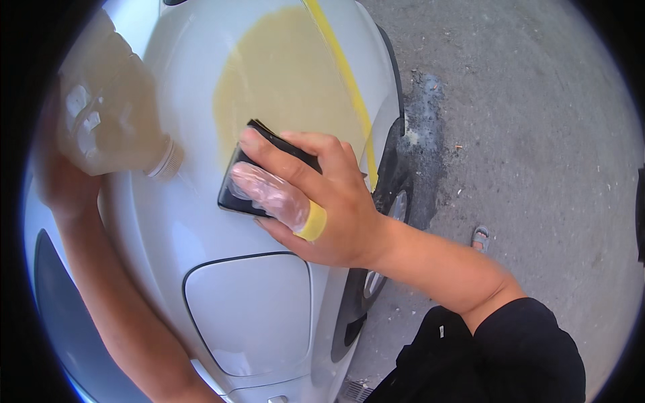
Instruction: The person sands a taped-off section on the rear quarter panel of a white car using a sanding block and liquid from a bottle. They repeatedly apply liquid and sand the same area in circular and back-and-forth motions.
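Note:
My right hand (349, 208) grips a black sanding block (232, 185), pressed to the car's silver-white body panel (178, 87) at the lower edge of a smooth yellowish filler patch (289, 74). One finger of this hand is wrapped in clear plastic, held by a band of yellow tape (313, 221). At the left, my left hand (67, 181) holds a big clear plastic bottle (114, 107) of cloudy liquid. The bottle tilts with its pale cap (166, 160) down toward the panel. Whether liquid runs out is hard to tell. My left fingers are partly hidden behind it.
A strip of yellow masking tape (342, 64) runs along the panel's right side. Below my right hand is a closed fuel flap (248, 316). The car's wheel (376, 282) and grey pavement (537, 134) lie to the right, with a sandalled foot (480, 238) on it.

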A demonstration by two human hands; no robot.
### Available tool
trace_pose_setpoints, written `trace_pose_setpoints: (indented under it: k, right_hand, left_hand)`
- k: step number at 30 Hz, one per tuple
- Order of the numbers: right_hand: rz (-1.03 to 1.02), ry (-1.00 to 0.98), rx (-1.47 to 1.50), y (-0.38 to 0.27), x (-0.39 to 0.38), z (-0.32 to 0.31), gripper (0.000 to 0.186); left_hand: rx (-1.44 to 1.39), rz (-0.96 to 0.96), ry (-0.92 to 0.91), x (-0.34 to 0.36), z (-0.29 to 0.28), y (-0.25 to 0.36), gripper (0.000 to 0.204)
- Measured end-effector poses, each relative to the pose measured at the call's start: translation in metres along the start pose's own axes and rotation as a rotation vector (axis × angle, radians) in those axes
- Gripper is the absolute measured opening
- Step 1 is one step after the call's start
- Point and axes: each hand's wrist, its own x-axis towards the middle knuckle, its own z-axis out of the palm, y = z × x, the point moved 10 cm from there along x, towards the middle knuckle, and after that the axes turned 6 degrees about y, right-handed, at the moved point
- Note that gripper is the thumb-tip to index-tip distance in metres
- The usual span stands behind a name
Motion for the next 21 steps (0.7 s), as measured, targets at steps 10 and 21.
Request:
trace_pose_setpoints:
  k: [10,21]
  right_hand:
    - [0.035,0.002,0.077,0.010,-0.064,-0.006,0.073]
    - [0.035,0.030,0.102,-0.010,-0.088,-0.010,0.068]
  left_hand:
    - [0.017,0.028,0.020,-0.001,-0.004,0.000,0.046]
    - [0.083,0.088,-0.008,0.006,-0.014,0.010,0.045]
